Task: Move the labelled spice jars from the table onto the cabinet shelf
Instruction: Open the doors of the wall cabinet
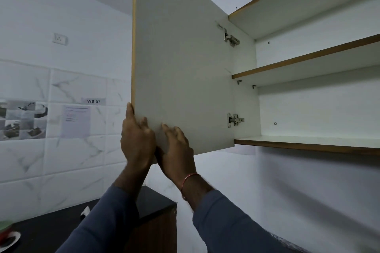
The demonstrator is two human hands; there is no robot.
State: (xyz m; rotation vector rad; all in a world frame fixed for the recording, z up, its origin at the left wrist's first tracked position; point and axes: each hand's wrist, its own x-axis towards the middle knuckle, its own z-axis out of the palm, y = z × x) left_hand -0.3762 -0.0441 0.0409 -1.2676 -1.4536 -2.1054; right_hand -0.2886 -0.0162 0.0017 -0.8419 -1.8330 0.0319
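The wall cabinet's door stands swung open, its pale inner face toward me. My left hand grips the door's lower free corner, thumb on the wooden edge and fingers on the inner face. My right hand lies against the door's bottom edge beside it, fingers spread on the panel. Inside, the bottom shelf and the middle shelf show nothing on them. No spice jars are in view.
A dark countertop lies low at the left, with a plate at its corner and a small white object. A brown unit stands below my arms. The tiled wall carries a socket and a "WS 07" label.
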